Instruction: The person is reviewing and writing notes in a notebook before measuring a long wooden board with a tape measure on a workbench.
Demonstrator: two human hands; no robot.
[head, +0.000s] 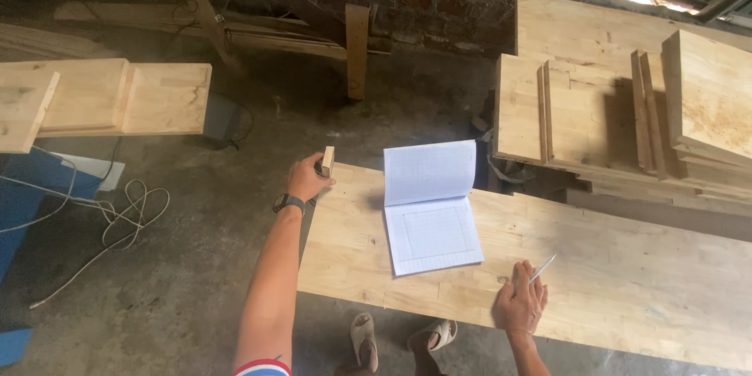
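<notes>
Wooden board point(595, 282) lies flat across the floor; left hand point(307, 178) at ten o'clock closes on a small wood block point(327, 161) at its corner. Right hand point(520, 305) at five o'clock pinches a pen point(542, 268) on the board, notebook point(432, 223) open between them; I see no finished markings, so marking seems barely begun

Around you: grey concrete floor point(196, 282), dark brick wall point(454, 8), wooden workbench point(356, 39), stacked pale boards point(627, 102), daylight under the roof

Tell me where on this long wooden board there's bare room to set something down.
The board is bare right of the right hand with its pen, and between the left hand and the open notebook. It is crowded around the notebook and right hand.
</notes>
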